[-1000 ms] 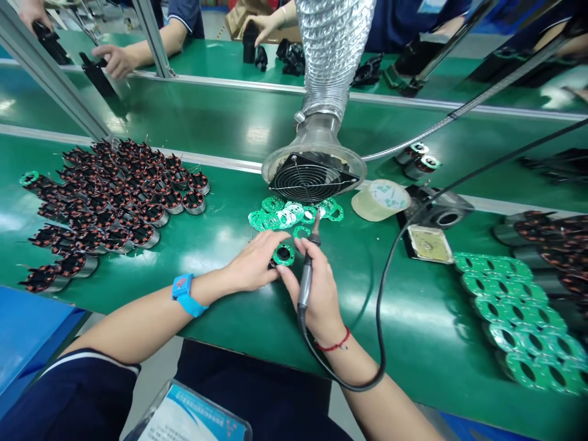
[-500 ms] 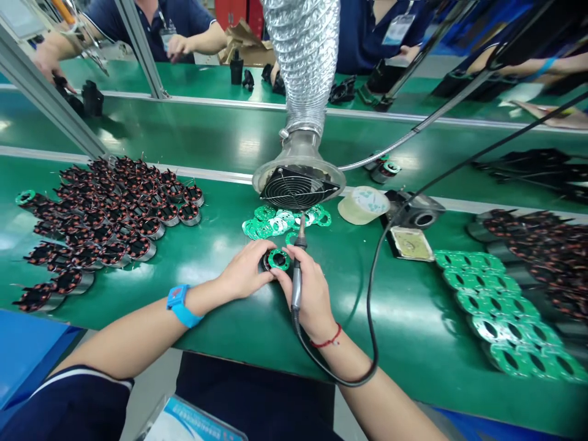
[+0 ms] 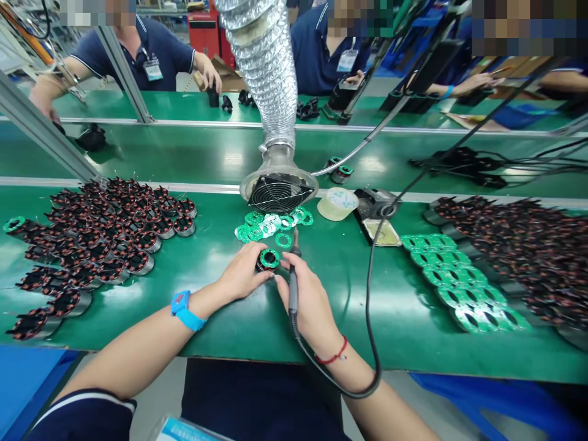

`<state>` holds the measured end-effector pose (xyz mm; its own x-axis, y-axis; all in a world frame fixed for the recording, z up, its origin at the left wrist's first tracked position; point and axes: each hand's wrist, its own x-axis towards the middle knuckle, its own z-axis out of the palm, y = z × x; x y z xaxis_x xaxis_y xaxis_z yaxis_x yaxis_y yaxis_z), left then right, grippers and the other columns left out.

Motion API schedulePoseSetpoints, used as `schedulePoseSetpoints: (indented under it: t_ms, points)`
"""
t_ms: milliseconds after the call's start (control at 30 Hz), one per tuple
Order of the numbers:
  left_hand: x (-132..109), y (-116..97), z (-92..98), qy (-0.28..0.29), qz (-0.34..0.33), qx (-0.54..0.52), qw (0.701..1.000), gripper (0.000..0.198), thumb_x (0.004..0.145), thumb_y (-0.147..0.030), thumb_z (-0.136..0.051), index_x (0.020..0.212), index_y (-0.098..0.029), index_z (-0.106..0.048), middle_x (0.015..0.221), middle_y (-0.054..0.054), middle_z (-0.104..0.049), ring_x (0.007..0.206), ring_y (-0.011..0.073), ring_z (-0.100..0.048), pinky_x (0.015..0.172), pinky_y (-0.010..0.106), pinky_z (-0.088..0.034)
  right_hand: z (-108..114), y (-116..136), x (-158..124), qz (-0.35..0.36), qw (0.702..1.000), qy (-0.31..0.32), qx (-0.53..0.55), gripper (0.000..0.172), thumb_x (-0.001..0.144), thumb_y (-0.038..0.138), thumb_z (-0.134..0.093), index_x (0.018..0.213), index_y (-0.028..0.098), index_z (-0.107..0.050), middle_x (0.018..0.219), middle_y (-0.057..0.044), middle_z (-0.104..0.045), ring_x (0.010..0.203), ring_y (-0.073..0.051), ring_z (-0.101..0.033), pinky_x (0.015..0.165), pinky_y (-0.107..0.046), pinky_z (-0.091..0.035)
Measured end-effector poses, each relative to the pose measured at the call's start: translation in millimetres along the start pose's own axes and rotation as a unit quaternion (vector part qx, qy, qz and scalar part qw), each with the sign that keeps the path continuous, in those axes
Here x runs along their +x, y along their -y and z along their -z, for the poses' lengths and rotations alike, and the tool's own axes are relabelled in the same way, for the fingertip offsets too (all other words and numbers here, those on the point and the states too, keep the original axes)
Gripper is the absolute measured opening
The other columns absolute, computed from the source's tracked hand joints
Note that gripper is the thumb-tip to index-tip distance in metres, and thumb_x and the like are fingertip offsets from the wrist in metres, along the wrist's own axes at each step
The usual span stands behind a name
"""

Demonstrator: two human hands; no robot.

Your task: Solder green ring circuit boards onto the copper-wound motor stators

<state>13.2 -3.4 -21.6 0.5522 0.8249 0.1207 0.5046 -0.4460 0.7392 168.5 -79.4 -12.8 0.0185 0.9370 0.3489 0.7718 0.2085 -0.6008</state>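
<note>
Green bench: spans the frame, lower edge to mid-height. Coil-wound cores, first batch: packed together at right. Second batch: massed at left. Silver duct: drops from top centre to a round fan hood mid-frame. Panel of green boards: flat on bench, right of centre, beside first batch.

Right hand, lower centre: fingers curled on the handle of a soldering iron, tip pointing up the frame; fingertips just beside the left hand's piece, contact unclear. Left hand, centre: thumb and forefinger pinch a single core, topped by a green ring.

Loose ring boards: overlapping heap below the hood. Tape roll: right of the hood. Lone ring board: near the iron's tip, on its left.
</note>
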Motion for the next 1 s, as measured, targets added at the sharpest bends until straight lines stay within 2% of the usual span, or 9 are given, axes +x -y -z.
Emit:
schedulePoseSetpoints:
  t_ms: [200, 300, 433, 567, 667, 767, 833, 900, 1000]
  points:
    - [-2, 1, -9.1, -0.053, 0.021, 0.052, 0.997, 0.031, 0.080, -0.018, -0.065, 0.107, -0.016, -0.050, 0.108, 0.010, -0.058, 0.104, 0.0260, -0.054, 0.092, 0.044, -0.048, -21, 12, -3, 0.027, 0.994, -0.046, -0.091, 0.033, 0.093, 0.022, -0.044, 0.124, 0.015, -0.053, 0.105, -0.012, -0.071, 0.092, -0.026, -0.066, 0.079, -0.040, -0.050]
    - [-3, 1, -8.3, -0.049, 0.015, 0.053, 0.997, 0.039, 0.080, -0.020, -0.066, 0.115, -0.015, -0.049, 0.114, 0.013, -0.058, 0.109, 0.0279, -0.054, 0.096, 0.046, -0.048, -15, 3, 2, 0.040, 0.995, -0.040, -0.082, 0.033, 0.092, 0.021, -0.045, 0.123, 0.016, -0.053, 0.104, -0.010, -0.071, 0.091, -0.025, -0.066, 0.080, -0.039, -0.050]
    - [-4, 2, -0.8, -0.023, -0.010, 0.052, 0.998, 0.062, 0.080, -0.020, -0.067, 0.135, -0.013, -0.040, 0.134, 0.018, -0.052, 0.126, 0.0313, -0.049, 0.109, 0.051, -0.040, 15, -30, 27, 0.043, 0.992, -0.048, -0.108, 0.033, 0.092, 0.024, -0.047, 0.124, 0.017, -0.053, 0.110, -0.011, -0.070, 0.098, -0.025, -0.064, 0.085, -0.039, -0.049]
    - [-2, 7, 9.7, 0.035, -0.034, 0.051, 0.997, 0.054, 0.085, -0.025, -0.061, 0.136, -0.014, -0.044, 0.138, 0.017, -0.052, 0.129, 0.0307, -0.049, 0.112, 0.050, -0.038, 43, -75, 70, -0.012, 0.977, -0.035, -0.208, 0.039, 0.090, 0.022, -0.047, 0.128, 0.013, -0.052, 0.115, -0.017, -0.067, 0.103, -0.030, -0.061, 0.086, -0.042, -0.046]
    - [-1, 10, 15.0, 0.055, -0.031, 0.046, 0.997, 0.052, 0.086, -0.029, -0.059, 0.135, -0.017, -0.046, 0.140, 0.016, -0.053, 0.130, 0.0303, -0.050, 0.112, 0.051, -0.038, 51, -104, 94, -0.042, 0.980, -0.024, -0.195, 0.035, 0.086, 0.017, -0.051, 0.121, 0.013, -0.056, 0.091, -0.011, -0.072, 0.081, -0.024, -0.066, 0.072, -0.034, -0.047]
    - [-3, 11, 19.9, 0.044, -0.018, 0.040, 0.998, 0.047, 0.086, -0.032, -0.059, 0.131, -0.022, -0.051, 0.134, 0.013, -0.059, 0.124, 0.0294, -0.056, 0.108, 0.049, -0.043, 50, -120, 100, -0.050, 0.987, -0.017, -0.155, 0.030, 0.087, 0.018, -0.050, 0.117, 0.016, -0.057, 0.074, -0.002, -0.072, 0.066, -0.020, -0.067, 0.062, -0.029, -0.045]
    - [-2, 14, 27.9, -0.009, 0.011, 0.026, 1.000, 0.045, 0.086, -0.035, -0.059, 0.129, -0.024, -0.053, 0.133, 0.012, -0.060, 0.123, 0.0295, -0.056, 0.108, 0.049, -0.043, 47, -126, 97, -0.043, 0.991, -0.020, -0.125, 0.031, 0.090, 0.020, -0.048, 0.119, 0.016, -0.055, 0.079, -0.002, -0.073, 0.069, -0.019, -0.069, 0.062, -0.028, -0.047]
    - [4, 19, 42.4, -0.113, 0.062, -0.002, 0.992, 0.046, 0.085, -0.040, -0.058, 0.127, -0.023, -0.052, 0.133, 0.013, -0.060, 0.125, 0.0295, -0.055, 0.110, 0.049, -0.040, 45, -130, 92, -0.028, 0.995, -0.022, -0.095, 0.031, 0.091, 0.022, -0.047, 0.120, 0.018, -0.054, 0.085, -0.002, -0.074, 0.073, -0.019, -0.070, 0.066, -0.029, -0.050]
    - [24, 28, 73.5, -0.286, 0.150, -0.072, 0.944, 0.052, 0.081, -0.050, -0.060, 0.122, -0.019, -0.052, 0.126, 0.013, -0.062, 0.117, 0.0276, -0.059, 0.106, 0.046, -0.043, 42, -136, 87, 0.005, 0.997, -0.045, -0.055, 0.030, 0.092, 0.028, -0.046, 0.120, 0.020, -0.055, 0.091, -0.005, -0.074, 0.079, -0.022, -0.071, 0.071, -0.035, -0.053]
